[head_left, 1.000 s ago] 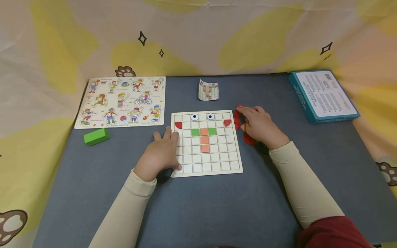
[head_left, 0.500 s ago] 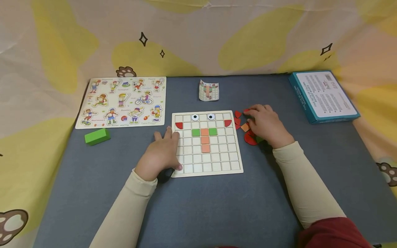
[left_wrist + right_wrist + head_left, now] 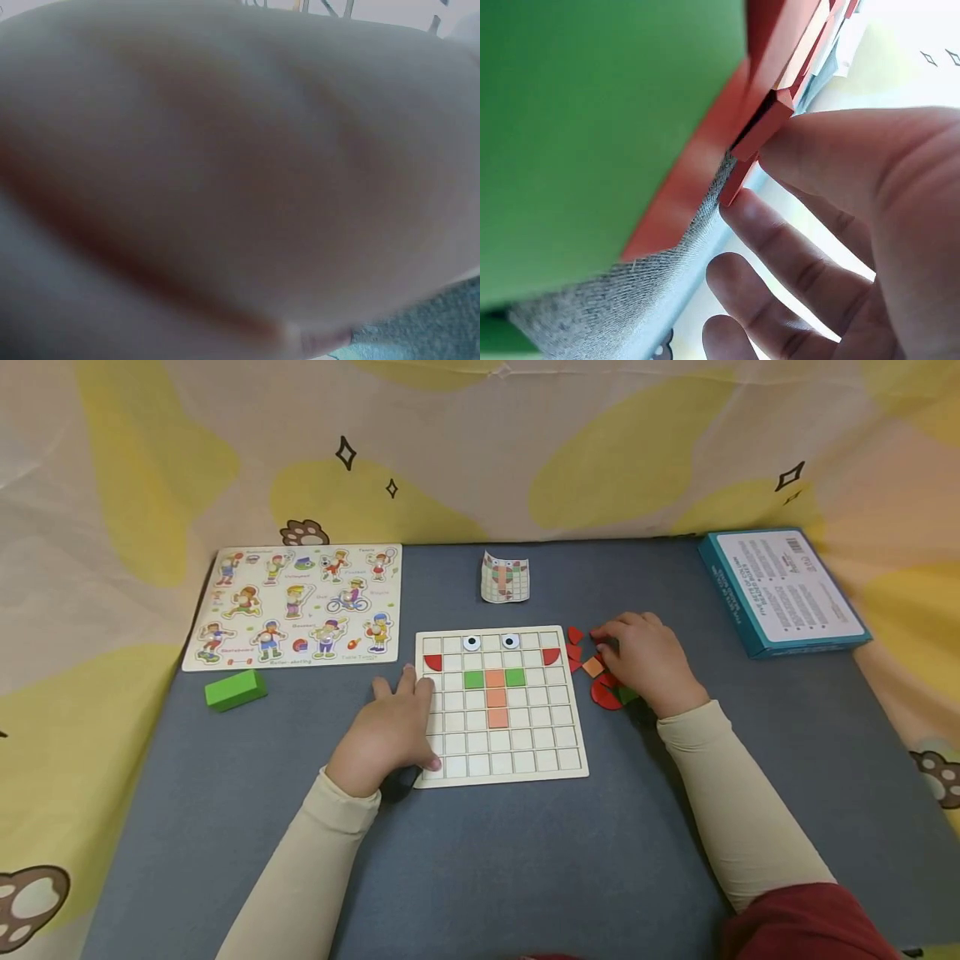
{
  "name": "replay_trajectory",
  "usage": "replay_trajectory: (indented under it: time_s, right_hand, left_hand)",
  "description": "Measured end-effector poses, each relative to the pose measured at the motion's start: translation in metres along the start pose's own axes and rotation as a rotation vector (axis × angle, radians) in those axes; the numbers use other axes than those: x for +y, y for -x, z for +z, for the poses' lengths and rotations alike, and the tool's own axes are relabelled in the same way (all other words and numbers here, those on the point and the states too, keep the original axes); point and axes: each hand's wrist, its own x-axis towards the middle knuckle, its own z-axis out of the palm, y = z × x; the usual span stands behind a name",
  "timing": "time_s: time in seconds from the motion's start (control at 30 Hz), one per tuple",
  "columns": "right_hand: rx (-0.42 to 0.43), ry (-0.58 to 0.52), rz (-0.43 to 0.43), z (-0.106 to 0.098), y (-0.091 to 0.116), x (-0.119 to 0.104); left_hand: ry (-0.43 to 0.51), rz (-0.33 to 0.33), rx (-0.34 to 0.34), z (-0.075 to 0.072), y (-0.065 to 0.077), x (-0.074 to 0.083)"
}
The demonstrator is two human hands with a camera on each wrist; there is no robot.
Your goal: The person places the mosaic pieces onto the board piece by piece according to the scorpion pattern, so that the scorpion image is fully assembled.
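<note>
My left hand rests with fingers extended on the left edge of a white square grid board. Two eye pieces, two red quarter-round pieces, two green squares and a column of orange squares lie on the board. To its right, my right hand is over loose pieces; in the right wrist view its thumb and a finger pinch a small red piece. Around it lie more red pieces, an orange square and a green piece. The left wrist view is mostly blurred skin.
A small curled pattern card lies behind the board. A sports picture puzzle and a green block are at the left. A teal box lies back right on the grey table, with a patterned cloth behind.
My right hand has drawn back a little to the right over the loose pieces, uncovering the orange square and some red ones. My left hand and the board have stayed put.
</note>
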Motion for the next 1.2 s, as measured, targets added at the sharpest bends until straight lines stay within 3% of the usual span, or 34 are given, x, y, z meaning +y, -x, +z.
replay_trajectory:
  time_s: [0.63, 1.2]
  right_hand:
    - [0.049, -0.030, 0.024, -0.002, -0.001, 0.001]
    - [-0.031, -0.107, 0.072, -0.009, 0.001, 0.011]
  left_hand:
    - [-0.006, 0.006, 0.001, 0.001, -0.001, -0.001]
    - [-0.004, -0.005, -0.003, 0.003, -0.002, -0.002]
